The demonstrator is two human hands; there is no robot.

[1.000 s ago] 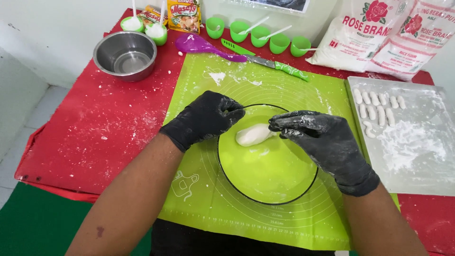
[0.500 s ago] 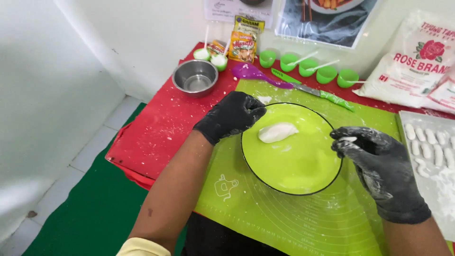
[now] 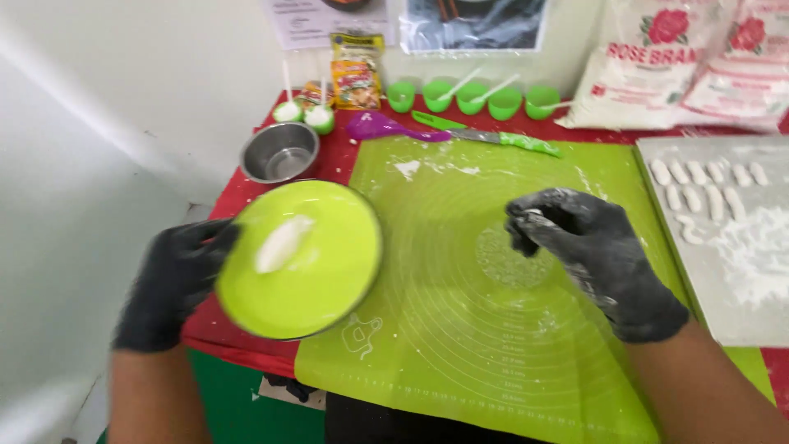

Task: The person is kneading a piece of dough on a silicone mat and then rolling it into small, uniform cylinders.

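The left hand (image 3: 177, 279) has its grip clamped on a green plate (image 3: 325, 271) carrying white dough (image 3: 282, 243), left of the green mat (image 3: 460, 345); the right hand (image 3: 588, 251) hovers over the mat, fingers curled together.

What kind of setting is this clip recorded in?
Most likely a small home or stall food-prep table for dough work: a green silicone pastry mat, flour bags against the wall, and a floured tray with rows of shaped white dough pieces.
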